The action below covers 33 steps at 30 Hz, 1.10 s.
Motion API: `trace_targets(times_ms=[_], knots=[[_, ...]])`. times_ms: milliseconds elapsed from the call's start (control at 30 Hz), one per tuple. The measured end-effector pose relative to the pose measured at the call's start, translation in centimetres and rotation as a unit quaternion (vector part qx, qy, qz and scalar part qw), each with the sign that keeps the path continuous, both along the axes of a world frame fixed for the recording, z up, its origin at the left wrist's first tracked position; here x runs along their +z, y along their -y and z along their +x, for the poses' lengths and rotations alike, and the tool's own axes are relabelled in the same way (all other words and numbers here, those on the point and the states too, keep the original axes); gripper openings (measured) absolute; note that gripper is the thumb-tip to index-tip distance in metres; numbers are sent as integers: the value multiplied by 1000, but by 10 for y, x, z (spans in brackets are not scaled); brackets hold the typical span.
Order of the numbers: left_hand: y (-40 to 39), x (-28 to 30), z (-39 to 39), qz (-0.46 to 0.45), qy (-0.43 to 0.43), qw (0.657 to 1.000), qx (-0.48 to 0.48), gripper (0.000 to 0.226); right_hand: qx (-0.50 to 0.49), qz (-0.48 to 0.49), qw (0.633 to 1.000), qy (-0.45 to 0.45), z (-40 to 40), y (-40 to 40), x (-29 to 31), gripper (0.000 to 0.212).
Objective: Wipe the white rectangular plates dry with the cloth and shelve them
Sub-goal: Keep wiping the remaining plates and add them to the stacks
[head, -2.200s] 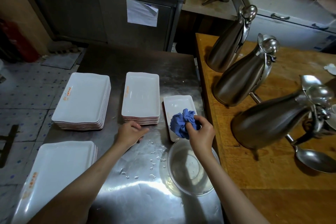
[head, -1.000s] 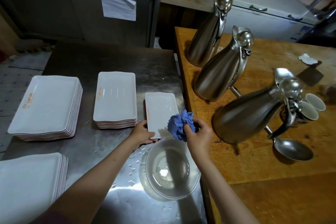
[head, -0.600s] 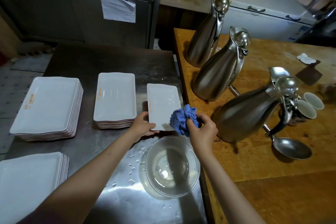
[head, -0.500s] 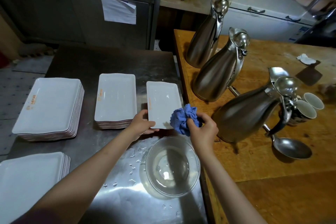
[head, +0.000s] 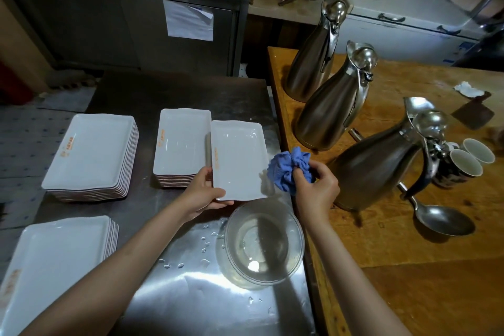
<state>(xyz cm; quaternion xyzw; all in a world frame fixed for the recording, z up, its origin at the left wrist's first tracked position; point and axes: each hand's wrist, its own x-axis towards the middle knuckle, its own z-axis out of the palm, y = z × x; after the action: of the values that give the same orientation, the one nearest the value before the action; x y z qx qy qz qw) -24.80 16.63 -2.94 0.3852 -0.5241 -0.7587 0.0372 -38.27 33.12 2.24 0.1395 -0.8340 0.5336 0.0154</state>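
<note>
Left grip [head: 203,194]: thumb on top, fingers beneath, pinching near-left corner of single plate [head: 238,159]. Right grip [head: 316,188]: closed round bunched blue cloth [head: 289,168], held just off plate's right edge, by near corner.

Plate: directly beyond clear glass bowl [head: 263,243], between middle stack [head: 181,142] and edge of wooden surface [head: 409,226]. Whether lifted or resting on steel surface [head: 174,90]: cannot tell. Left of middle stack: larger stack [head: 92,153]. Nearer than that, left of bowl: further stack [head: 54,256]. Water droplets on steel beside bowl.

On wooden surface, right of plate: three steel jugs [head: 332,106], ladle [head: 439,222], two cups [head: 471,161].

Step in hand, by judgement: drying of one plate, steadied at corner, cloth poised at edge. No shelving seen.

Next move calls for: cloth brought onto plate face, swept end to end, rim and underside included; firm hold at corner against slip of wet glaze; then transfer to a shelf, none in view. Remaining stacks pending.
</note>
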Motion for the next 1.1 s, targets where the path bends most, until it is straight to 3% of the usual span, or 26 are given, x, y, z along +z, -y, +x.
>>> trace_targets(times_ms=[267,500,1100], knots=[[-25,-7,33,34,-29,999,6,65,-3,20,1000,8,5,-8,-10,22],[-37,-18,51,17,-33,999,8,66,-15,39,999,2,6,-18,-15,23],[-58,-32,57,-201,-27,979,24,68,-5,56,998,33,20,-25,-16,22]])
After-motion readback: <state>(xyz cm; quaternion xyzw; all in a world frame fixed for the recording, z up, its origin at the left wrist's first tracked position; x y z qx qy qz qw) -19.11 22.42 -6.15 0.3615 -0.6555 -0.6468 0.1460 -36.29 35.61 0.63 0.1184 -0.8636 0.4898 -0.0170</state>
